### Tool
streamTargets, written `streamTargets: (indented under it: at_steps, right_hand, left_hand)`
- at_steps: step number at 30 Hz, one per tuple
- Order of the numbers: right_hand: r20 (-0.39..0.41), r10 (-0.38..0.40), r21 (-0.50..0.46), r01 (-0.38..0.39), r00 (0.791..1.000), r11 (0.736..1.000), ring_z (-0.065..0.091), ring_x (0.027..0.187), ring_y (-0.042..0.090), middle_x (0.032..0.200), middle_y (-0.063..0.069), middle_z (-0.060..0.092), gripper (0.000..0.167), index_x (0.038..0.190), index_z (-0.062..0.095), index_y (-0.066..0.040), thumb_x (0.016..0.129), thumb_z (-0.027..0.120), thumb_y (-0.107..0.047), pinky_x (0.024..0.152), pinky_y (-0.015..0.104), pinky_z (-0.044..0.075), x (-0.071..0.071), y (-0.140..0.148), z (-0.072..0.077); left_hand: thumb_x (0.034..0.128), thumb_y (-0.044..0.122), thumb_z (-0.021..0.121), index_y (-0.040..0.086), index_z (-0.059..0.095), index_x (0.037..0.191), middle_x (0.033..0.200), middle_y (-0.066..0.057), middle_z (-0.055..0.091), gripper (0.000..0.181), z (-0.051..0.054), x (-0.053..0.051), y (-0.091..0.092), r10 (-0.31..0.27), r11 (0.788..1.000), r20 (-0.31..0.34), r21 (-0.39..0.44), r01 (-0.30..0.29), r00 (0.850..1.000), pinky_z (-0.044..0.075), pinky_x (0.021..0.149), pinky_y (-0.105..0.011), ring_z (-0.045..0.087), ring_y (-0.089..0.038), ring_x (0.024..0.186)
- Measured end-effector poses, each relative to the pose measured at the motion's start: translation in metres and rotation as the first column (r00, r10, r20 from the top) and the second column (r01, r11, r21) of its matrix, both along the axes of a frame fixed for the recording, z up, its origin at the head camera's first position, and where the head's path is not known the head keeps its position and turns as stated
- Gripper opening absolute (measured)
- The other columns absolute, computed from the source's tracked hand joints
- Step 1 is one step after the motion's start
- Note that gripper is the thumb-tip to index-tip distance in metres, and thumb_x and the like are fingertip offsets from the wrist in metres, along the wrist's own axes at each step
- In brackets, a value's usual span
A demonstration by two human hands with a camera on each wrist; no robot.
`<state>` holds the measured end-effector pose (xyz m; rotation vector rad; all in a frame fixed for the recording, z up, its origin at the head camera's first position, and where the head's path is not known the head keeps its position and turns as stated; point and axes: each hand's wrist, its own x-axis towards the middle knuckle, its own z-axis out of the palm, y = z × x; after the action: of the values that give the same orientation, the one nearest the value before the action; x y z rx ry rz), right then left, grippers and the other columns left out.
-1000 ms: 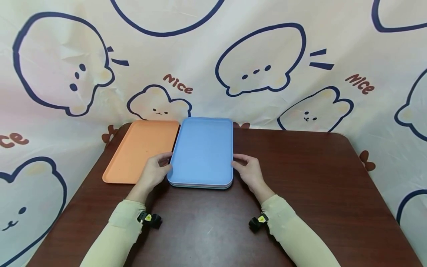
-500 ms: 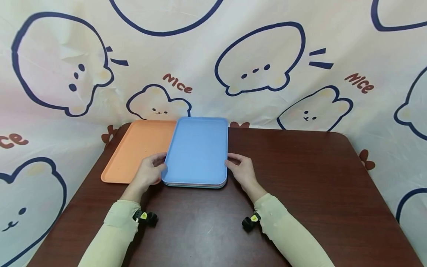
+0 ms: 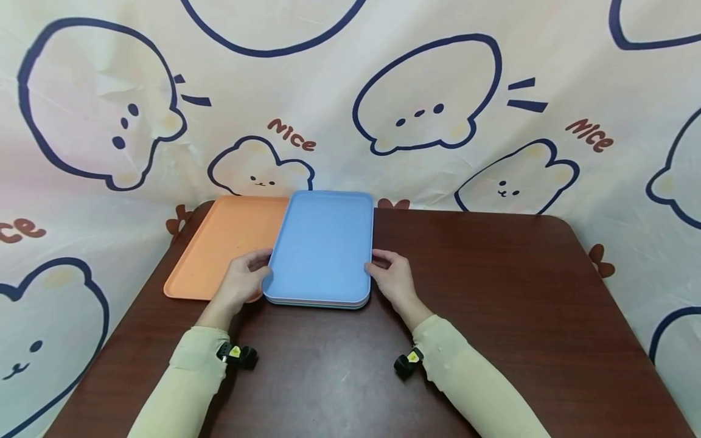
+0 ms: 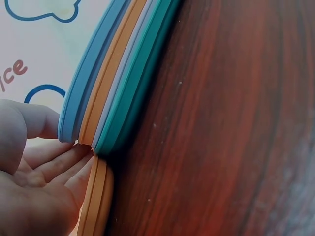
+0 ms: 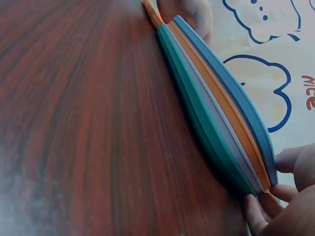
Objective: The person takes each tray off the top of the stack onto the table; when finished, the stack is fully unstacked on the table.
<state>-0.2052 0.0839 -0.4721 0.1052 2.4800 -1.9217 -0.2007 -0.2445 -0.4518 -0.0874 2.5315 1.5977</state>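
A blue tray tops a stack lying flat. Seen edge-on in the left wrist view, the stack has blue, orange, lilac and green layers. My left hand grips its left side, thumb at the blue rim, fingers against the edge. On the right side, my right hand holds it, thumb near the blue rim and fingertips low by the green tray. A separate orange tray lies to the left, touching the stack; whether the stack overlaps it, I cannot tell.
The dark wooden table extends right of the trays and in front of them. Behind it hangs a pale curtain with blue-outlined cartoon shapes. Small black devices are strapped at both wrists.
Both hands have shifted the stack a little to the left, against the separate orange tray, whose visible part has narrowed. Over the last half second the movement is slight.
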Motion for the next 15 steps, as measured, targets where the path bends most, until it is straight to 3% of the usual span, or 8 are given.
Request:
streamTargets:
  at_steps: [4, 9, 15]
  right_hand:
    - [-0.038, -0.032, 0.077, 0.035, 0.999, 0.996, 0.076, 0.112, 0.034, 0.126, 0.023, 0.069, 0.037, 0.130, 0.075, 0.004, 0.094, 0.071, -0.004, 0.091, 0.037, 0.064, -0.0004, -0.0010, 0.0025]
    - [-0.073, -0.077, 0.115, 0.085, 0.994, 0.990, 0.075, 0.103, 0.030, 0.117, 0.021, 0.073, 0.036, 0.126, 0.077, 0.003, 0.091, 0.067, -0.003, 0.084, 0.032, 0.061, -0.0002, -0.0014, 0.0068]
    - [-0.063, -0.149, 0.060, 0.153, 0.987, 0.986, 0.071, 0.100, 0.026, 0.114, 0.018, 0.078, 0.038, 0.129, 0.077, 0.000, 0.092, 0.067, -0.005, 0.075, 0.020, 0.054, 0.0034, 0.0012, 0.0073]
  left_hand:
    - [0.1071, 0.011, 0.054, -0.004, 0.049, 0.159, 0.163, -0.027, 0.051, 0.054, 0.0012, -0.0013, 0.0020, 0.015, 1.000, 0.017, 0.011, -0.015, 1.000, 0.040, 0.125, -0.049, 0.047, -0.037, 0.154]
    - [0.1108, 0.013, 0.050, -0.003, 0.051, 0.157, 0.163, -0.026, 0.051, 0.049, 0.0017, -0.0021, 0.0028, 0.018, 1.000, 0.020, 0.011, -0.018, 1.000, 0.036, 0.128, -0.052, 0.044, -0.036, 0.155]
    - [0.1104, 0.007, 0.052, -0.007, 0.048, 0.157, 0.161, -0.031, 0.051, 0.049, 0.0013, -0.0016, 0.0024, -0.019, 1.000, -0.020, -0.009, 0.019, 1.000, 0.037, 0.127, -0.057, 0.046, -0.043, 0.154]
